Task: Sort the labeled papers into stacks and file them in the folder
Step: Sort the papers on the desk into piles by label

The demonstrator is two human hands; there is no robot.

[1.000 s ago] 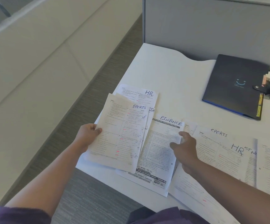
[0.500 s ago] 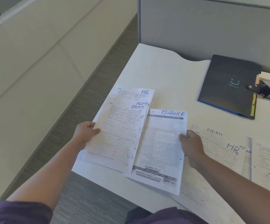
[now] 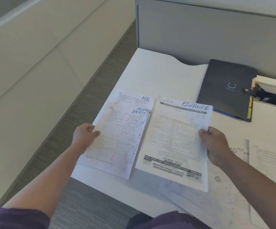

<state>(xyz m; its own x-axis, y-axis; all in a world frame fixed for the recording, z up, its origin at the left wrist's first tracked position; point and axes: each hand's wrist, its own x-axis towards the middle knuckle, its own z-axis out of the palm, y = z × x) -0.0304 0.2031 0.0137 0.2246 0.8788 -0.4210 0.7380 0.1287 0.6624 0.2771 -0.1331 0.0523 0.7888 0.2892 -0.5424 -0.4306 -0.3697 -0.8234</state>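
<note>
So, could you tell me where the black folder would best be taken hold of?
Grip the black folder by its near-left spine edge, coming from the left. It lies flat and shut on the desk; that edge is free, while the strap and tabs crowd the right side.

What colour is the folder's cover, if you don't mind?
Black, in the head view: folder.

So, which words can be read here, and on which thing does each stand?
"SPORTS": top sheet in the left hand.
"ADMIN", last letters cut off: sheet beneath it.
"HR": rearmost sheet.
"FINANCE": sheet in the right hand.
Printed text, folder logo and tabs, desk papers: unreadable.
</note>
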